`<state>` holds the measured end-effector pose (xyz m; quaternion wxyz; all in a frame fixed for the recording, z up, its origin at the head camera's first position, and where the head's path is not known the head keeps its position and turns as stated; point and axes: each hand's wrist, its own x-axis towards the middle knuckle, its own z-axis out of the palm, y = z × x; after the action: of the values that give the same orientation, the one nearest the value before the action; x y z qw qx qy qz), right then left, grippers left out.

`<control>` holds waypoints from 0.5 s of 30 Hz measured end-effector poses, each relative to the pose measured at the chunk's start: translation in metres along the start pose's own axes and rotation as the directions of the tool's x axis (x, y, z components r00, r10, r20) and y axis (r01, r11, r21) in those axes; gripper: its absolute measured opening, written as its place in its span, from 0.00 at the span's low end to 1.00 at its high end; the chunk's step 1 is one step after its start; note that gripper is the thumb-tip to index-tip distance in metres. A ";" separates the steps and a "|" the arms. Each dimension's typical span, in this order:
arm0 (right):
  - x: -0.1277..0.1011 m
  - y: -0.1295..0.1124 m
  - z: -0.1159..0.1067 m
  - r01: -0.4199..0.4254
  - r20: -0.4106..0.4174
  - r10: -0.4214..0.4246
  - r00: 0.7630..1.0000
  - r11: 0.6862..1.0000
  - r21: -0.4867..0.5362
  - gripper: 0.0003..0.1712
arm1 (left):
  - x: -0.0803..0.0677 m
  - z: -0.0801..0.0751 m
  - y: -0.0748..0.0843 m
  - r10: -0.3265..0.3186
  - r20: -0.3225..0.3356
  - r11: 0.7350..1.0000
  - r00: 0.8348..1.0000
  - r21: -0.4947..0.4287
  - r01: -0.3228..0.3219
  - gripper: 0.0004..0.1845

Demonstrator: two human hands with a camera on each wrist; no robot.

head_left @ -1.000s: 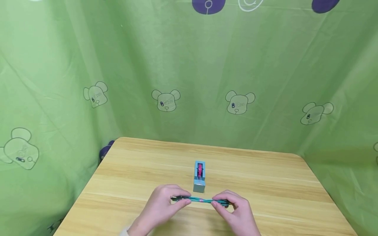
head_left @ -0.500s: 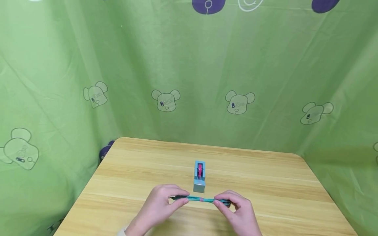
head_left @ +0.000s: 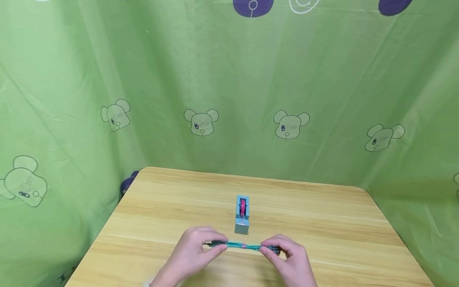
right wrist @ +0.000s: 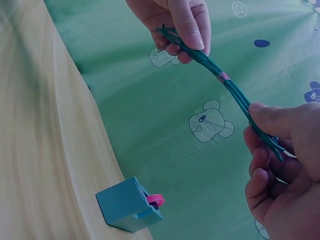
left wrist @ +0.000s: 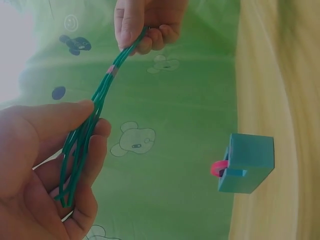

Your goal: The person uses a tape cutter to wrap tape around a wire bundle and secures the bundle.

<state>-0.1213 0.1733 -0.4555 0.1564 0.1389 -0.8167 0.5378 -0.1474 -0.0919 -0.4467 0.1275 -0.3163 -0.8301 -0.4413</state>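
Note:
A bundle of green wire [head_left: 234, 244] stretches between the two hands, above the table. Around its middle is a band of pink tape [right wrist: 223, 77]. My left hand [head_left: 193, 249] pinches one end between thumb and fingers, and loose strands of the wire bundle [left wrist: 75, 165] lie over its curled fingers in the left wrist view. At the other end my right hand [head_left: 288, 257] pinches the wires in the same way; in the right wrist view some wire tips stick out past the thumb. A blue tape dispenser [head_left: 242, 227] with a pink roll stands just beyond the bundle, untouched.
The wooden table [head_left: 172, 199] has rounded far corners. A green curtain [head_left: 247, 79] with bear-head prints hangs behind it and along both sides.
Both hands have drifted slightly apart along the bundle, showing a little more wire between them. The bundle sits marginally lower in the head view. The dispenser has not moved.

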 end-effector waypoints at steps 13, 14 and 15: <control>-0.012 0.006 0.006 -0.105 -0.009 0.105 0.994 0.994 0.001 0.08 | -0.013 0.006 -0.005 -0.086 0.046 0.994 0.995 -0.063 0.089 0.07; -0.013 0.007 0.006 -0.108 -0.008 0.108 0.994 0.994 -0.001 0.09 | -0.014 0.007 -0.006 -0.091 0.051 0.993 0.995 -0.068 0.094 0.07; -0.014 0.008 0.007 -0.105 -0.009 0.105 0.994 0.994 -0.006 0.09 | -0.015 0.007 -0.006 -0.095 0.057 0.992 0.994 -0.075 0.099 0.08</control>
<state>-0.1122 0.1709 -0.4704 0.1317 0.0930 -0.8239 0.5433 -0.1395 -0.0947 -0.4626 0.0712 -0.2918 -0.8297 -0.4705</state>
